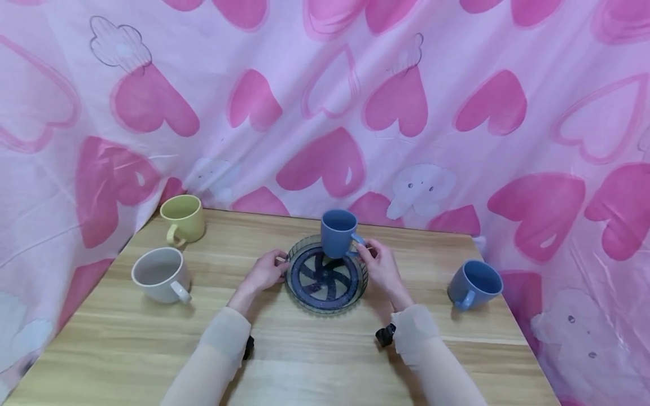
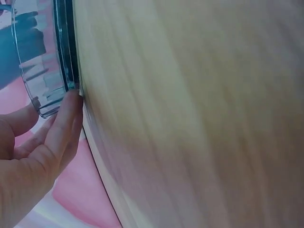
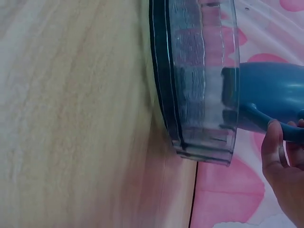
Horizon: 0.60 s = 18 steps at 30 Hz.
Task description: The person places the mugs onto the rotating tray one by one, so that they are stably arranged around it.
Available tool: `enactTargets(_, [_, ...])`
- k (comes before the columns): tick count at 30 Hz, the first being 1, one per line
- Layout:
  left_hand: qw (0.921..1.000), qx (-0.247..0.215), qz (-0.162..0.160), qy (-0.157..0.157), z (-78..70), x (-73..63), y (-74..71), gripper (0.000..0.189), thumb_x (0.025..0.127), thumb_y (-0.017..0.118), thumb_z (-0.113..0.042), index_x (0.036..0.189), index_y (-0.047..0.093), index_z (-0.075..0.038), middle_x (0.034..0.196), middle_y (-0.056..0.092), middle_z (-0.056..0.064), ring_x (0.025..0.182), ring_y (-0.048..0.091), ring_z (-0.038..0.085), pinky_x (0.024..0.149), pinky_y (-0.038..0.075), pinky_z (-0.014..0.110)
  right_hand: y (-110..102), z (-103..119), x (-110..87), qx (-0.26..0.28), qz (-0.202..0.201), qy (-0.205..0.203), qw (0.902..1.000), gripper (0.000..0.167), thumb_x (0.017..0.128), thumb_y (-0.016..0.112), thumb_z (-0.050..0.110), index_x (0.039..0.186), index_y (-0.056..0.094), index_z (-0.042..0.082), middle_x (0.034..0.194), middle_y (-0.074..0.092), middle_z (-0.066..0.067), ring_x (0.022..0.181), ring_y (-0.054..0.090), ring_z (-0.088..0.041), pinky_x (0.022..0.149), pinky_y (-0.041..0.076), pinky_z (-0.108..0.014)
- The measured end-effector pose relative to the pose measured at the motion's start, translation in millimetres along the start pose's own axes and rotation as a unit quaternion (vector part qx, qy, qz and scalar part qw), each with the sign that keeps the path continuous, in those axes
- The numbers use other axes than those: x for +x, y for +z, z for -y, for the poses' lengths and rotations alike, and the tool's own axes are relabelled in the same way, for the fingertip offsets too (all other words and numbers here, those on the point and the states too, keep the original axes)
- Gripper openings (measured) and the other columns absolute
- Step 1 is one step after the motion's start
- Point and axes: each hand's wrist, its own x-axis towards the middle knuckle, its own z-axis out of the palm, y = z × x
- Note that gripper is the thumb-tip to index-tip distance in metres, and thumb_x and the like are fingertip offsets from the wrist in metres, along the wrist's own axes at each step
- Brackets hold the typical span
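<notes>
A clear round tray with ridged walls and a dark, swirl-patterned base sits mid-table. My left hand holds its left side; in the left wrist view the thumb is at the upper rim and the fingertips are by the dark base. With its handle pinched in my right hand, a blue mug is upright over the back part of the tray. The right wrist view shows this mug partly behind the clear wall, its lower end overlapped by the tray, with fingers on the handle.
On the left of the wooden table stand a yellow-green mug and, nearer, a white mug. Another blue mug stands near the right edge. A pink heart-patterned cloth hangs behind and beside the table.
</notes>
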Motion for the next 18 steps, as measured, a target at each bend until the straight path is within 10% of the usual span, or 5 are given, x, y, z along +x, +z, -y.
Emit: enactTargets(18, [0.9999, 0.008, 0.007, 0.004, 0.3, 1.3, -0.9, 0.028, 0.100, 0.053, -0.002, 0.127, 0.052, 0.007, 0.104, 0.060, 0.023, 0.091, 0.064, 0.030, 0.077, 0.058, 0.036, 1.5, -32.6, 19.1, 0.041, 0.097, -0.040, 0.9936, 0.021, 0.099, 0.059, 0.011, 0.112, 0.065, -0.004, 0.093, 0.065, -0.028, 0.086, 0.063, -0.047, 0.072, 0.057, -0.039])
